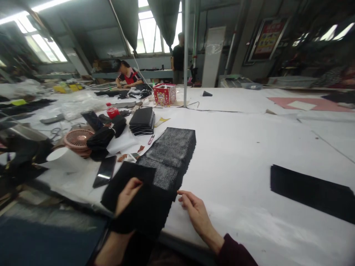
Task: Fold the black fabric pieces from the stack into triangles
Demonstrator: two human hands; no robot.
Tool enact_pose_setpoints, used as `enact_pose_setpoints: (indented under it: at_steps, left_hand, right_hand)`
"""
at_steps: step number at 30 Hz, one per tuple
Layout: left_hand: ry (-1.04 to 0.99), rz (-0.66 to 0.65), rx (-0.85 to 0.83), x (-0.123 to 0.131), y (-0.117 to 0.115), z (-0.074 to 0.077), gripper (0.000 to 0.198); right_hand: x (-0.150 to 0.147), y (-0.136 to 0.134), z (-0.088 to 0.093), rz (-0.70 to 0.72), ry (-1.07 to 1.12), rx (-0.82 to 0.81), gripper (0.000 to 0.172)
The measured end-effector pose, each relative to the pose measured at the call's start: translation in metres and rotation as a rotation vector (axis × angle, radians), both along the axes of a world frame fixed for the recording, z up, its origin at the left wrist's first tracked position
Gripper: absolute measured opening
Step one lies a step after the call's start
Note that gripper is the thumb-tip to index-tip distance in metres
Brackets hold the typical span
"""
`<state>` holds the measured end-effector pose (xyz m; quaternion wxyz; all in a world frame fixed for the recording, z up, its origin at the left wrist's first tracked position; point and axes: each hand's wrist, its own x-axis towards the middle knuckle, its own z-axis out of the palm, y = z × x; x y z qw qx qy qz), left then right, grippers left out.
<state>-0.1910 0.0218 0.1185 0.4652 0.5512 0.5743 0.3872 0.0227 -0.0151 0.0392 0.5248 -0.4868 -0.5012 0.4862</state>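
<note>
My left hand (129,194) is closed on a black fabric piece (146,210), which folds over the hand and hides part of the fingers. Another black flap (133,173) shows behind that hand. My right hand (195,212) has its fingers drawn together at the right edge of the held piece, with the fingertips on that edge. Just beyond the hands lies a stack of black fabric pieces (174,147) with a greyish, speckled top, partly covered by the held piece.
A flat black strip (310,192) lies on the white table (235,155) at right. To the left are a phone (105,171), a pink fan (79,139), black bundles (107,136) and a dark stack (142,120). A pole (185,55) rises behind; two people are farther back.
</note>
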Motion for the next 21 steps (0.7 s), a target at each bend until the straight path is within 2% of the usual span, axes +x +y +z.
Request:
enact_pose_setpoints:
  at_steps: [1, 3, 4, 5, 7, 9, 13, 15, 17, 19, 21]
  left_hand:
    - [-0.045, -0.024, 0.076, 0.04, -0.007, -0.009, 0.03]
    - [-0.08, -0.256, 0.21, 0.117, -0.028, -0.026, 0.019]
    - [-0.076, -0.351, 0.256, 0.149, -0.039, -0.033, 0.016]
    - [-0.058, -0.463, 0.299, 0.175, -0.049, -0.038, 0.013]
    - [0.028, -0.641, 0.386, 0.209, -0.059, -0.045, 0.015]
    - [0.181, -0.761, 0.492, 0.223, -0.054, -0.049, 0.022]
    - [0.554, -0.881, 0.697, 0.227, -0.016, -0.059, 0.034]
    - [0.679, -0.944, 0.756, 0.228, 0.0, -0.065, 0.035]
    - [0.74, -1.019, 0.812, 0.228, 0.009, -0.069, 0.037]
    - [0.756, -1.088, 0.867, 0.229, 0.015, -0.069, 0.038]
    - [0.763, -1.141, 0.894, 0.231, 0.019, -0.066, 0.036]
  right_hand:
    - [0.016, -0.004, 0.006, -0.01, 0.207, -0.15, 0.047]
    - [0.054, -0.015, 0.017, -0.07, 0.538, -0.383, 0.056]
    - [0.075, -0.022, 0.022, -0.113, 0.635, -0.462, 0.057]
    - [0.096, -0.03, 0.025, -0.151, 0.681, -0.528, 0.056]
    - [0.136, -0.045, 0.026, -0.181, 0.688, -0.633, 0.053]
    - [0.169, -0.058, 0.024, -0.168, 0.663, -0.673, 0.046]
    - [0.216, -0.069, 0.021, -0.142, 0.429, -0.57, 0.031]
    - [0.233, -0.066, 0.022, -0.079, 0.191, -0.568, 0.032]
    - [0.247, -0.056, 0.024, -0.041, -0.138, -0.609, 0.034]
    - [0.255, -0.043, 0.024, -0.042, -0.423, -0.611, 0.033]
    - [0.254, -0.028, 0.022, -0.081, -0.572, -0.562, 0.026]
